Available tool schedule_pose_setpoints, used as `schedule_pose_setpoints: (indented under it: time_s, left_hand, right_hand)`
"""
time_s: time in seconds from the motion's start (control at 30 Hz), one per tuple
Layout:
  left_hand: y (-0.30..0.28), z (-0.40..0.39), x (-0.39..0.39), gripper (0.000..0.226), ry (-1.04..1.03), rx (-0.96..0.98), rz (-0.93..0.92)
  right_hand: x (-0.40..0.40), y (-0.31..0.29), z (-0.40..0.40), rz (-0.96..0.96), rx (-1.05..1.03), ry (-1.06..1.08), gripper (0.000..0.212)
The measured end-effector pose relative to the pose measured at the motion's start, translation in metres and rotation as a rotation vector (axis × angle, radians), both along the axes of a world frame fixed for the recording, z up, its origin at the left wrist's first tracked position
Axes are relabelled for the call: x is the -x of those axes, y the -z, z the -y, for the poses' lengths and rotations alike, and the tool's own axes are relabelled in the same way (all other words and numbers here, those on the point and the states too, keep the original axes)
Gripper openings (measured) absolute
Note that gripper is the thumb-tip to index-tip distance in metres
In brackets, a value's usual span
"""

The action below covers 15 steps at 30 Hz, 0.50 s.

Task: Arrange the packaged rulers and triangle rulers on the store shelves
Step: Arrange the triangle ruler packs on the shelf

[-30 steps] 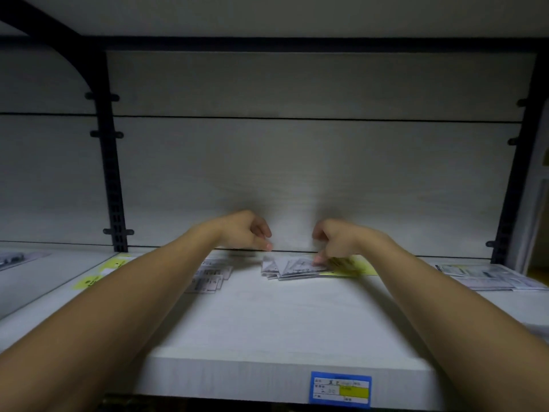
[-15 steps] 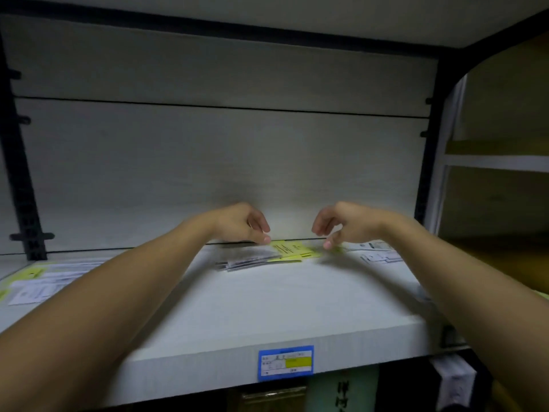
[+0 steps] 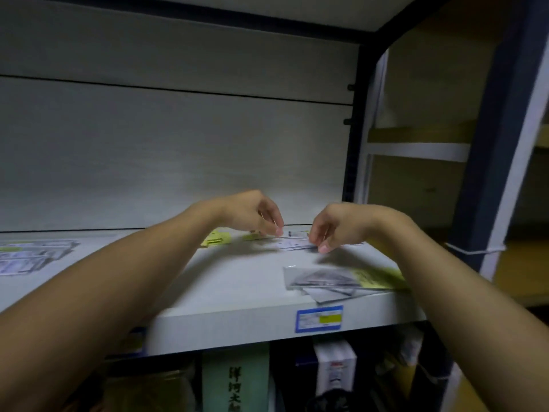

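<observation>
On the white shelf (image 3: 237,281), a flat white ruler pack (image 3: 295,243) lies near the back panel. My left hand (image 3: 255,215) hovers at the pack's left end with curled fingers, thumb and forefinger pinching there. At the right end my right hand (image 3: 335,226) has its fingertips curled down onto the pack's edge. A yellow-carded pack (image 3: 217,237) lies just left of my left hand. A clear triangle ruler pack (image 3: 323,282) with a yellow card lies at the shelf's front right, under my right forearm.
A pile of ruler packs (image 3: 32,257) covers the shelf's left end. A blue price label (image 3: 319,319) sits on the front edge. A dark upright post (image 3: 353,138) closes the shelf on the right, with yellowish shelving (image 3: 416,138) beyond. Boxed goods (image 3: 334,370) stand on the shelf below.
The view has swung to the right along the shelf. Both hands have left the grey and yellow pack and now sit at the ends of the white pack farther right.
</observation>
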<state>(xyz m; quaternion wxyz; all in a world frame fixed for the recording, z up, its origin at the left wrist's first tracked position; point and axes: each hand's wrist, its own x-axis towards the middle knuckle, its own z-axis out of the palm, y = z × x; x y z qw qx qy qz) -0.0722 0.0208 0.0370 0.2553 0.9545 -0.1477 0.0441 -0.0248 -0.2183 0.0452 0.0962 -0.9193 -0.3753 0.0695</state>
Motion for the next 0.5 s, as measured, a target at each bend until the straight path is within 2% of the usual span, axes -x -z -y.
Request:
schedule_pose_setpoints:
  time_s: [0.13,0.23,0.4,0.5]
  left_hand:
    - [-0.002,0.056,0.001,0.026,0.046,0.004,-0.165]
    - [-0.001,0.087,0.007,0.035,0.083,-0.093,-0.301]
    - [-0.002,0.109,0.006,0.048,0.118,-0.26,-0.399]
    - [-0.007,0.101,0.005,0.048,0.066,-0.334,-0.387]
  right_hand:
    - [-0.007,-0.004,0.009,-0.001,0.045,0.022,0.025]
    - [-0.009,-0.006,0.016,0.038,0.054,0.072,0.026]
    - [-0.011,-0.007,0.031,0.033,0.055,0.118,0.029]
    - [-0.011,-0.01,0.037,0.036,0.054,0.131,0.023]
